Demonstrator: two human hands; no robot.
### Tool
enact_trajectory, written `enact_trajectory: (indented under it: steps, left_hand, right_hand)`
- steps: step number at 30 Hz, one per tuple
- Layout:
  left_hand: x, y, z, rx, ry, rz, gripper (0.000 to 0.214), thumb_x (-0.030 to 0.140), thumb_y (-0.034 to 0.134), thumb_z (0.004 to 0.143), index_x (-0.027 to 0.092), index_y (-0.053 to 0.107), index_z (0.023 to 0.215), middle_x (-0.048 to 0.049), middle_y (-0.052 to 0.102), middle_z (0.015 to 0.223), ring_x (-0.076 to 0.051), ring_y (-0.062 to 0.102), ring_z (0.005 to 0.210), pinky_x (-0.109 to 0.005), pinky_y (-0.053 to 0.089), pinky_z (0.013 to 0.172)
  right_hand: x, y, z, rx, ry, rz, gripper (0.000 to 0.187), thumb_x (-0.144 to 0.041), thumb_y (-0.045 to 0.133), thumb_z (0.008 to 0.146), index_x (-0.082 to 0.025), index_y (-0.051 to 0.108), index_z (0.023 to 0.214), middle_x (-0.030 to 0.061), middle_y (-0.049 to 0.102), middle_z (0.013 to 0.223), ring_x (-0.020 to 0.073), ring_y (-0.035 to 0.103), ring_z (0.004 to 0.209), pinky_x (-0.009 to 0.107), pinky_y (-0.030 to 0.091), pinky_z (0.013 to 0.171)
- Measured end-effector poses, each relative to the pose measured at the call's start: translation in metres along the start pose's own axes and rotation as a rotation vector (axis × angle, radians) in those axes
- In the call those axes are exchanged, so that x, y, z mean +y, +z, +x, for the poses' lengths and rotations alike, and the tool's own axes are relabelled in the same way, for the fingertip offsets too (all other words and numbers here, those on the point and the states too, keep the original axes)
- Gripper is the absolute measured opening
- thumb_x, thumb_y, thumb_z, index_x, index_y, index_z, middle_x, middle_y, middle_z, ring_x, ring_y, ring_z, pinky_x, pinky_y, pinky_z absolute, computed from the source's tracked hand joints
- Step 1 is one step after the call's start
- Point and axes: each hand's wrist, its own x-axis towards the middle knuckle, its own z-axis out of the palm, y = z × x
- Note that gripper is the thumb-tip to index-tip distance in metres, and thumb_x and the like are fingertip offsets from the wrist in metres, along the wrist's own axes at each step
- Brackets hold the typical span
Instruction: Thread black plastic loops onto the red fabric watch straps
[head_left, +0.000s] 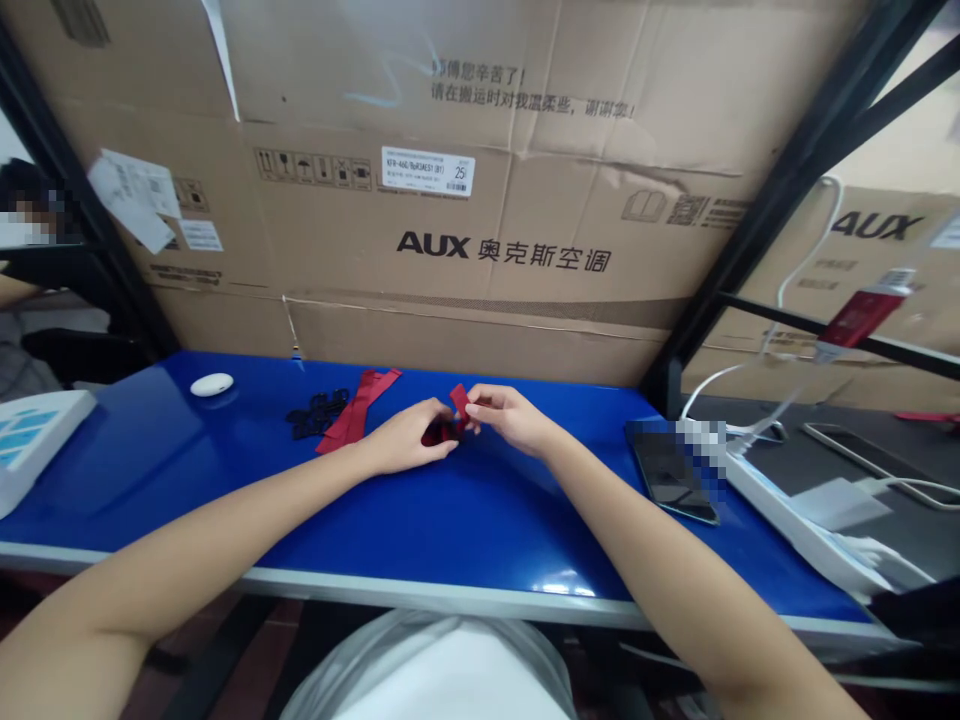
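Over the middle of the blue table [465, 520], my left hand [409, 440] and my right hand [510, 415] meet on one red ribbon strip [454, 412]. The left fingers pinch its lower, darker folded part. The right fingers pinch its upper end, which stands up between them. To the left of my left hand lie more red ribbon strips [360, 405] beside a small heap of black pieces [316, 412].
A white oval object [211, 384] sits at the table's back left, a white device [34, 435] at the left edge. A dark phone [675, 480] and a white power strip [817, 530] with cables lie to the right. Cardboard boxes [480, 200] wall the back. Another person sits far left.
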Motion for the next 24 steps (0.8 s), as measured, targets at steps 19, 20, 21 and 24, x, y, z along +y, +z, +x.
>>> enact_trajectory:
  steps: [19, 20, 21, 24]
  left_hand:
    - [-0.016, -0.003, -0.007, -0.141, -0.156, 0.234, 0.021, 0.032, 0.033, 0.096, 0.020, 0.046, 0.084, -0.0074, 0.055, 0.084, -0.024, 0.054, 0.078, -0.038, 0.041, 0.074]
    - [-0.018, -0.004, -0.008, -0.139, -0.157, 0.267, 0.023, 0.033, 0.032, 0.096, 0.020, 0.047, 0.083, -0.0076, 0.055, 0.083, -0.024, 0.054, 0.078, -0.038, 0.041, 0.074]
    - [-0.018, -0.005, -0.008, -0.134, -0.160, 0.291, 0.026, 0.036, 0.032, 0.096, 0.020, 0.047, 0.082, -0.0078, 0.055, 0.082, -0.024, 0.054, 0.078, -0.038, 0.041, 0.074]
    - [-0.017, -0.005, -0.008, -0.116, -0.176, 0.316, 0.031, 0.043, 0.034, 0.095, 0.020, 0.049, 0.081, -0.0086, 0.056, 0.082, -0.026, 0.055, 0.079, -0.039, 0.041, 0.074]
  right_hand:
    - [0.000, -0.067, -0.022, 0.161, 0.012, 0.040, 0.024, -0.042, 0.061, 0.075, -0.020, 0.052, 0.080, 0.0068, 0.061, 0.084, 0.0187, 0.057, 0.071, 0.037, 0.049, 0.075]
    - [0.001, -0.073, -0.024, 0.158, 0.038, 0.015, 0.025, -0.043, 0.060, 0.075, -0.020, 0.053, 0.081, 0.0068, 0.061, 0.084, 0.0187, 0.057, 0.071, 0.037, 0.049, 0.075]
    - [0.003, -0.080, -0.027, 0.147, 0.072, -0.016, 0.026, -0.045, 0.059, 0.076, -0.020, 0.054, 0.081, 0.0070, 0.062, 0.084, 0.0189, 0.058, 0.071, 0.037, 0.049, 0.075]
    - [0.010, -0.101, -0.032, 0.170, 0.155, -0.132, 0.037, -0.055, 0.050, 0.081, -0.019, 0.059, 0.084, 0.0075, 0.064, 0.084, 0.0203, 0.060, 0.078, 0.035, 0.048, 0.077]
